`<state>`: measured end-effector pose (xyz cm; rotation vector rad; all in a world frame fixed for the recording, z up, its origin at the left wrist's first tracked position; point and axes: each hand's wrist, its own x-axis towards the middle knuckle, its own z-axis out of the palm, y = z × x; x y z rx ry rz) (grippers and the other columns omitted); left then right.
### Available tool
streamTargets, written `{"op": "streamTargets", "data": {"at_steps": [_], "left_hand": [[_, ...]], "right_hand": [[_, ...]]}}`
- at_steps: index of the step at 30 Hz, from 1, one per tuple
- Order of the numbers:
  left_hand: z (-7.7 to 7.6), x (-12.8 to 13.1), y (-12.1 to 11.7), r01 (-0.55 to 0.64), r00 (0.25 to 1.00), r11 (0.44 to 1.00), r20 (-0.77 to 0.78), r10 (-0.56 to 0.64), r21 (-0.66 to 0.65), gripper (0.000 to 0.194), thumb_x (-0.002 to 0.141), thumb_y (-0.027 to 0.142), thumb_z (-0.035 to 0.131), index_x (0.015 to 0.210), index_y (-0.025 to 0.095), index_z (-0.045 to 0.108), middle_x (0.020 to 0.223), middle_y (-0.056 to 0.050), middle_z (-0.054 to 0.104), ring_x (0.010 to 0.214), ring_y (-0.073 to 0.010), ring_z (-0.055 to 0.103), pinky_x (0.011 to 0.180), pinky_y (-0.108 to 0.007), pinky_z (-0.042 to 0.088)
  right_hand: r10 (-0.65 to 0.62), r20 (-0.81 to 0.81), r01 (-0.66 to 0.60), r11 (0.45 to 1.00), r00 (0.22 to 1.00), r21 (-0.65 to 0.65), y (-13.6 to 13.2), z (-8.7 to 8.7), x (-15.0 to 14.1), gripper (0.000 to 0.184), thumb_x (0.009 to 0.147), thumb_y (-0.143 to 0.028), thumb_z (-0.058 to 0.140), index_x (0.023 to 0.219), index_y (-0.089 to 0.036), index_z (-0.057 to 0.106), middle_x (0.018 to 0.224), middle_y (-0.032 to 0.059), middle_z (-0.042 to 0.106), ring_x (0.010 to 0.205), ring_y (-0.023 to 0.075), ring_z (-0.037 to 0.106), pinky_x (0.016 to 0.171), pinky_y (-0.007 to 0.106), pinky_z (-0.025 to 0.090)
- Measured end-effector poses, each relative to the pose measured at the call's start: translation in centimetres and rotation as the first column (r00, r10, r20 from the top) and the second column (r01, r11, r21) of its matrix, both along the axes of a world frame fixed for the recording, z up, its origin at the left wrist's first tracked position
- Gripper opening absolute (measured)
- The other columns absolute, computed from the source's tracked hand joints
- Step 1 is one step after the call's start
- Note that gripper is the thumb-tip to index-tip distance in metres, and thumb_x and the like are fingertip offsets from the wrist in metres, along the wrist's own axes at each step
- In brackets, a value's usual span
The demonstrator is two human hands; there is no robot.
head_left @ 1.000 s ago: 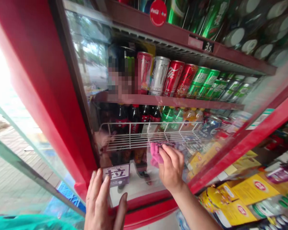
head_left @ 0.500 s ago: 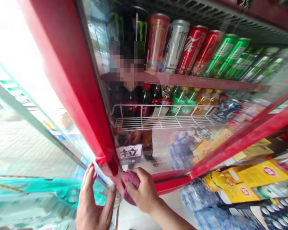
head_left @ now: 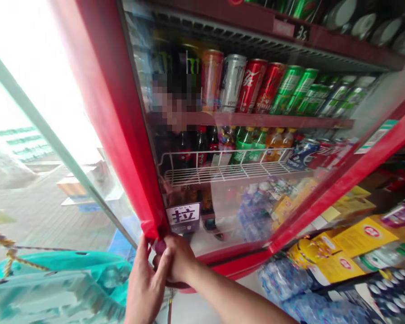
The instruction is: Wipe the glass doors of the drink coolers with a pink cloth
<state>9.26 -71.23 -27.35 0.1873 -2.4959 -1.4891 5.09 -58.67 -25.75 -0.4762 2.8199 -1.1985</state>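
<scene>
A red-framed glass fridge door stands ajar in front of me. My right hand is closed round a pink cloth and presses it against the door's bottom left corner, just below a white "PULL" sticker. Beside it, my left hand touches the same corner, with its thumb against my right hand. The fingers of my left hand are mostly hidden behind the frame. Most of the cloth is covered by my right hand.
Behind the glass, cans stand on a red shelf and bottles behind a white wire rack. Yellow boxes and wrapped water bottle packs lie at the right. A teal sheet lies at the lower left.
My right hand took the pink cloth from the middle of the glass down to the door's bottom left corner. My left hand followed and closed in beside it.
</scene>
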Motion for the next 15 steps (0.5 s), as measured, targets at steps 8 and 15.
{"op": "streamTargets", "data": {"at_steps": [8, 15], "left_hand": [[0.0, 0.5, -0.6, -0.022, 0.998, 0.999, 0.060, 0.021, 0.026, 0.109, 0.084, 0.089, 0.063, 0.171, 0.026, 0.045, 0.176, -0.012, 0.053, 0.161, -0.0360, 0.054, 0.135, -0.053, 0.044], [0.4, 1.7, -0.9, -0.072, 0.996, 0.997, 0.060, 0.073, -0.018, 0.104, 0.083, 0.090, 0.063, 0.166, 0.028, 0.053, 0.161, -0.008, 0.069, 0.144, -0.0350, 0.070, 0.115, -0.044, 0.061]], "right_hand": [[-0.005, -0.014, 0.006, 1.000, 1.000, 0.026, 0.2, 0.3, -0.1, 0.027, 0.091, -0.032, 0.069, 0.116, -0.022, 0.075, 0.109, 0.0106, 0.085, 0.095, 0.0291, 0.081, 0.082, 0.034, 0.056], [-0.002, -0.017, 0.002, 1.000, 1.000, 0.021, 0.1, 0.8, 1.0, 0.026, 0.094, -0.033, 0.066, 0.116, -0.022, 0.077, 0.108, 0.0118, 0.086, 0.096, 0.0304, 0.081, 0.081, 0.034, 0.056]]}}
